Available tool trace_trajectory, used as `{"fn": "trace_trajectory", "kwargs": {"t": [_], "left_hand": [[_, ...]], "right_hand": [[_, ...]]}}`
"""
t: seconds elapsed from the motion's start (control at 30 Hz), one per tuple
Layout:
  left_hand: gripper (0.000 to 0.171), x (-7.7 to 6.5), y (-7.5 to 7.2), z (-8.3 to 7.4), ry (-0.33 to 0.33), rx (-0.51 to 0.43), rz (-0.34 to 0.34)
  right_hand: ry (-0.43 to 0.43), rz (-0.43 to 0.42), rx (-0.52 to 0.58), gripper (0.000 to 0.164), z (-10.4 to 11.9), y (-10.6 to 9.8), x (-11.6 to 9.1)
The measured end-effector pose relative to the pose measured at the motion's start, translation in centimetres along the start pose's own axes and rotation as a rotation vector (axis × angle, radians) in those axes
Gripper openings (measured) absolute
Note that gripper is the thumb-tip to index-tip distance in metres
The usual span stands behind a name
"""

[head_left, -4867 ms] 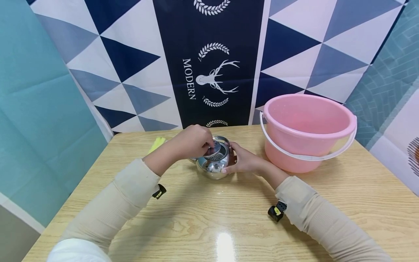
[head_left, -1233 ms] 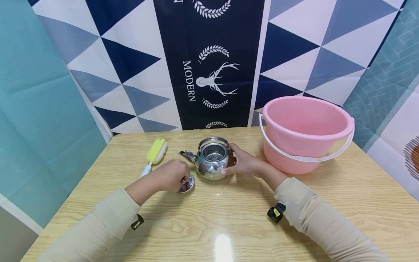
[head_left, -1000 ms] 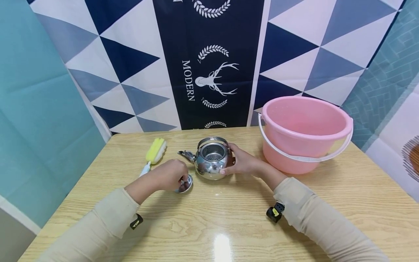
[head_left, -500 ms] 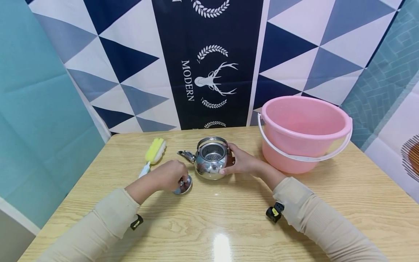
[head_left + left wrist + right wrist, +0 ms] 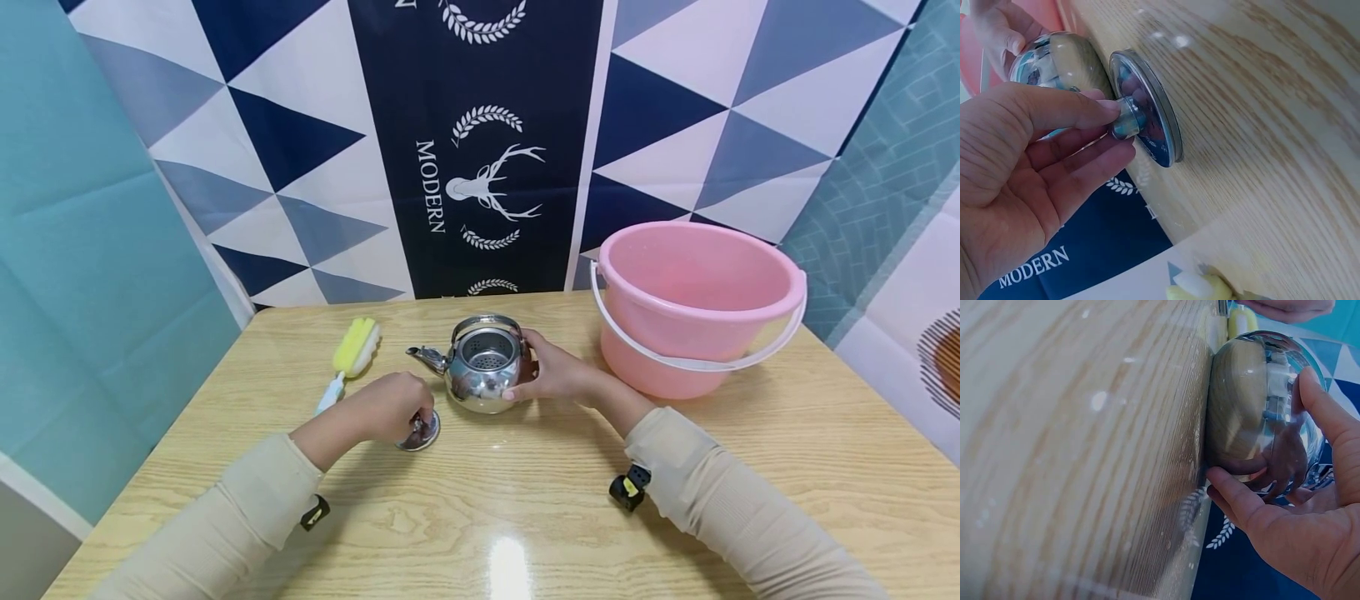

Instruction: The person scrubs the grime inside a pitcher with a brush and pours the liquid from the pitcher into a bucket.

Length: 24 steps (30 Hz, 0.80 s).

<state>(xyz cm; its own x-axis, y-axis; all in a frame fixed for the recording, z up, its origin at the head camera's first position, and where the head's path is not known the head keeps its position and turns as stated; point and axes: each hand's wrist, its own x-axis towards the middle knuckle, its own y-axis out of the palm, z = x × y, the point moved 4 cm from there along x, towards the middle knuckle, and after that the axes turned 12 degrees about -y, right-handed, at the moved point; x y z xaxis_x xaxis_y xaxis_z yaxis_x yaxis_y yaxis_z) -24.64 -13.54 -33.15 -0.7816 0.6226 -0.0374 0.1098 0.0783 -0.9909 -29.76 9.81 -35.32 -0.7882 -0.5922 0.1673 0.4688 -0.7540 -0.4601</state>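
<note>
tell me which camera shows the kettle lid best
The left wrist view: the lid is large and close, its knob pinched by the left hand in plain sight. The head view shows it small, partly covered by that hand; in the right wrist view I cannot clearly make it out.

The left sleeve [image 5: 217, 517] and right sleeve [image 5: 750, 517] are beige and finely ribbed, with wide, smoother cuffs [image 5: 671, 437]. Small black devices [image 5: 627, 490] with yellow marks show beside both.
</note>
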Motion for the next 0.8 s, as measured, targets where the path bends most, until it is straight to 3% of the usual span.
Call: {"fn": "trace_trajectory", "kwargs": {"t": [0.33,0.57,0.8], "left_hand": [[0.032,0.0,-0.1,-0.3,-0.001,0.016,0.020],[0.046,0.1,-0.1,-0.6,-0.055,0.029,0.077],[0.035,0.2,-0.6,-1.5,-0.031,-0.014,0.038]], "right_hand": [[-0.009,0.003,-0.004,0.104,-0.3,0.0,0.1],[0.000,-0.004,0.011,0.104,-0.4,0.0,0.1],[-0.015,-0.002,0.013,0.103,-0.3,0.0,0.1]]}}
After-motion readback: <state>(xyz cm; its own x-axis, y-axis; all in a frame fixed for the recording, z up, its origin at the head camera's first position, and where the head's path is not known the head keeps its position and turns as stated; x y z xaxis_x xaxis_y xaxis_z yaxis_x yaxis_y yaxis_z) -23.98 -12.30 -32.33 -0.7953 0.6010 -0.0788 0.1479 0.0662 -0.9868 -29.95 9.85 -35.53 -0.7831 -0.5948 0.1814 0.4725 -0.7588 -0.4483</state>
